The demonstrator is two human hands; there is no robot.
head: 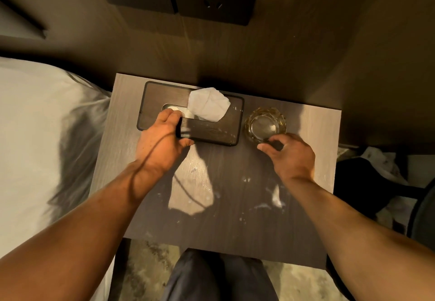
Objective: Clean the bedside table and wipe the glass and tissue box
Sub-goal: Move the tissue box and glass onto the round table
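Tissue box [164,96] at table [313,140] rear-left, long axis lying left-right, bed [35,124] just beside that edge. Left hand [160,143] clamped on its near edge, fingers [171,115] over the top, thumb beneath. Glass [265,124] just right of box; right hand [292,155] at its near rim, fingers [264,146] curled, actual grip unclear. Smeared front half open for moving.

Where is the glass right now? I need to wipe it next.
In the head view the glass stands at the back right of the bedside table, just right of the tissue box, with the right hand touching its near side.
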